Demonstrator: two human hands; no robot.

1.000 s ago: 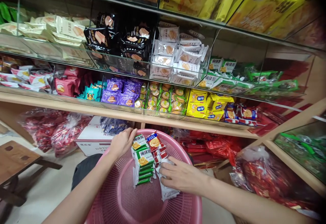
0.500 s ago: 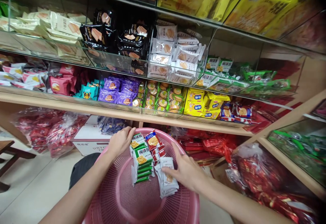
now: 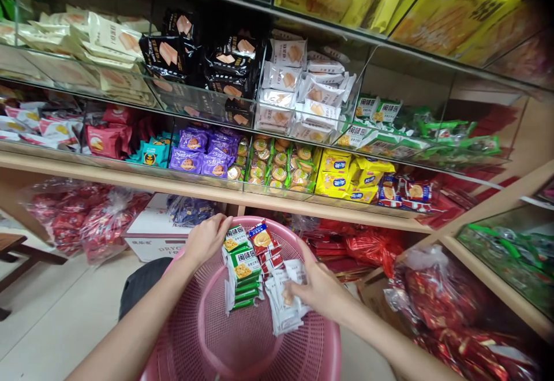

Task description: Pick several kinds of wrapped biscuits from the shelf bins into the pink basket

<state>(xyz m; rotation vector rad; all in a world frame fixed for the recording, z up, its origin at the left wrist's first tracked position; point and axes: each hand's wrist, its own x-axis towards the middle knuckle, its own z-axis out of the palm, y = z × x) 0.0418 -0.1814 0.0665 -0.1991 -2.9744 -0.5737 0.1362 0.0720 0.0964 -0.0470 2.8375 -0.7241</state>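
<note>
Over the pink basket point(image 3: 208, 335), the left hand point(image 3: 206, 239) curled around green packets point(image 3: 240, 268); the right hand point(image 3: 319, 288) pinched white packets point(image 3: 283, 306).

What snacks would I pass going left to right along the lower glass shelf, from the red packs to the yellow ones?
Red packs → teal packs → purple packs → green-wrapped round biscuits → yellow packs → red-and-blue packs.

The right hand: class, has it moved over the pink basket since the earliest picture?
Yes. The right hand has shifted toward the basket's far rim, now gripping the white packets instead of lying flat across them.
</note>
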